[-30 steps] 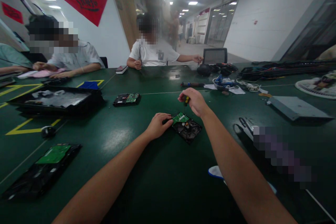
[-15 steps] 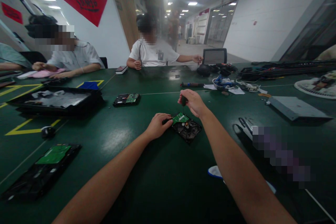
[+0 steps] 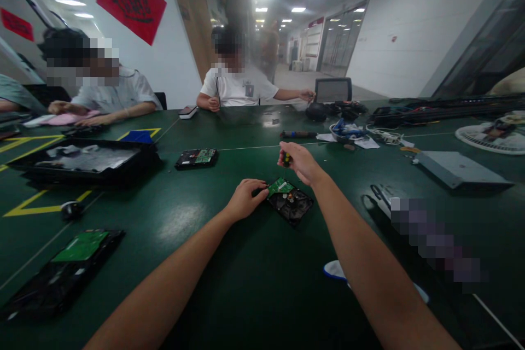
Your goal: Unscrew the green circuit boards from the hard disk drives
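On the green tabletop in front of me lies a hard drive [image 3: 290, 206], its green circuit board facing up at the far left corner. My left hand [image 3: 247, 199] grips its left edge between thumb and fingers. Above the board, my right hand [image 3: 301, 162] is closed around a screwdriver [image 3: 286, 159] with a black and yellow handle. The thin shaft points down at the board; its tip is too small to make out.
More hard drives lie at the front left [image 3: 68, 270] and beyond my left hand [image 3: 197, 158]. A black tray [image 3: 86, 158] stands left. To the right are a grey metal box [image 3: 461, 168] and a pixelated long object [image 3: 437, 240]. Two people sit across the table.
The screwdriver handle has turned in my right hand, and its yellow parts now show. My left hand stays at the drive's edge. The whole view has shifted slightly.
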### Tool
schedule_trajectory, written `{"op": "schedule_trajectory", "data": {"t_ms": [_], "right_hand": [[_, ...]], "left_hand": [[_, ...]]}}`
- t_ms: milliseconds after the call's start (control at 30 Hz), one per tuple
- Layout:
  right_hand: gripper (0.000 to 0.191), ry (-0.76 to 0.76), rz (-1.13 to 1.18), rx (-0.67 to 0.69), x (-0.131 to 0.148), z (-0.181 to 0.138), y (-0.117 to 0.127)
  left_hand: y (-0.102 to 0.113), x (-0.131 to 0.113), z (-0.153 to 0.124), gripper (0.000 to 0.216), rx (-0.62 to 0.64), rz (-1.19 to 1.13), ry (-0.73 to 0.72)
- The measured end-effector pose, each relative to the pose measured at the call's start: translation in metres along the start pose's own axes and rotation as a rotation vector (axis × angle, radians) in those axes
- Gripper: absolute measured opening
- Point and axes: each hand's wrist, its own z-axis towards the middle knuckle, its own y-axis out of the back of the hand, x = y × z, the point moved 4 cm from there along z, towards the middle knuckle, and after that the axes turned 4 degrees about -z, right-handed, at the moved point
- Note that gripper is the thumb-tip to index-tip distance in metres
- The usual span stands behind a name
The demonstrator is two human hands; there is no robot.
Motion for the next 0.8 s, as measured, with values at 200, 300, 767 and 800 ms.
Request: {"op": "schedule_trajectory", "data": {"t_ms": [200, 300, 767, 800], "right_hand": [[0.044, -0.007, 0.088, -0.014, -0.005, 0.000, -0.002], [0.046, 0.013, 0.088, 0.017, -0.005, 0.000, -0.005], [0.039, 0.069, 0.060, -0.007, -0.012, 0.004, -0.006], [0.039, 0.087, 0.063, -0.012, -0.012, 0.005, -0.007]], "left_hand": [[0.000, 0.001, 0.000, 0.025, -0.008, -0.002, -0.004], [0.000, 0.001, 0.000, 0.025, -0.009, -0.002, -0.003], [0.000, 0.002, 0.000, 0.025, 0.004, -0.003, -0.002], [0.001, 0.001, 0.000, 0.026, 0.007, -0.004, -0.001]]}}
